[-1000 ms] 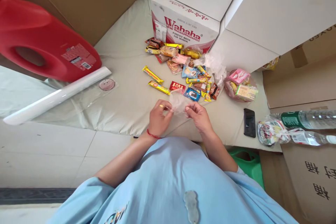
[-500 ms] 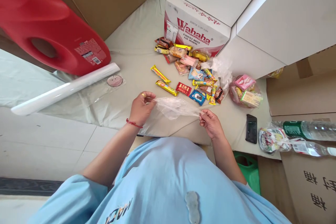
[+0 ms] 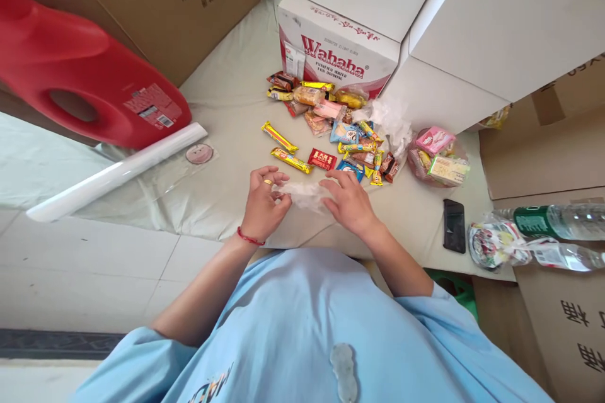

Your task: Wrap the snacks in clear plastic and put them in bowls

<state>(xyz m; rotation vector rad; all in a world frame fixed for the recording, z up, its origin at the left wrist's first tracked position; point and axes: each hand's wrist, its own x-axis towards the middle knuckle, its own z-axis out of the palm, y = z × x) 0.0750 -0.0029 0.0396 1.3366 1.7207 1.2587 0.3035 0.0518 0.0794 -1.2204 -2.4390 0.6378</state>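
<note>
A thin clear plastic bag (image 3: 306, 196) lies crumpled between my two hands, low over the front of the covered table. My left hand (image 3: 265, 206), wearing a ring and a red bracelet, has its curled fingers on the bag's left end. On the other side, my right hand (image 3: 352, 206) rests its spread fingers at the bag's right end, without a visible grip. Just beyond are two yellow snack bars (image 3: 292, 160), a red packet (image 3: 322, 158) and a blue packet (image 3: 350, 168), the last partly hidden by my right hand.
A heap of wrapped snacks (image 3: 326, 108) sits before the Wahaha carton (image 3: 338, 53). To the right are a bag of snacks (image 3: 437, 157), a phone (image 3: 454, 225) and plastic bottles (image 3: 567, 221). A white roll (image 3: 118, 170) and a red jug (image 3: 94, 69) stand left.
My right hand has moved left toward my left hand, and its fingers have gone from a pinch on the bag to spread. The stretched bag is now bunched up.
</note>
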